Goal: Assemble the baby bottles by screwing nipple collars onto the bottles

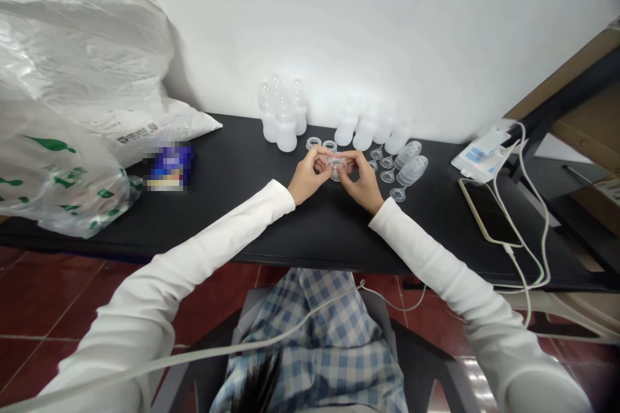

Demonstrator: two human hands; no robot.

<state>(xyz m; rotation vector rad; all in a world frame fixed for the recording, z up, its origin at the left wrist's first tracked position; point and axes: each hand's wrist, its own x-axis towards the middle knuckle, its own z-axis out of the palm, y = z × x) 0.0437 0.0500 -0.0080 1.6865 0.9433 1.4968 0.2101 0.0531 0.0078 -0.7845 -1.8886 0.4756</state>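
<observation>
Translucent ring (336, 175), small, round and nearly colourless, sits between the two hands above the black table (310, 232), its finer detail too small and too covered by fingers to make out. The left hand (310, 174) curls its fingers in and pinches one side; the right hand (359, 179), likewise mostly closed, grips the other. Similar pale rings (314, 142) lie just beyond the left hand, and clear teats (387, 176) beside the right.
</observation>
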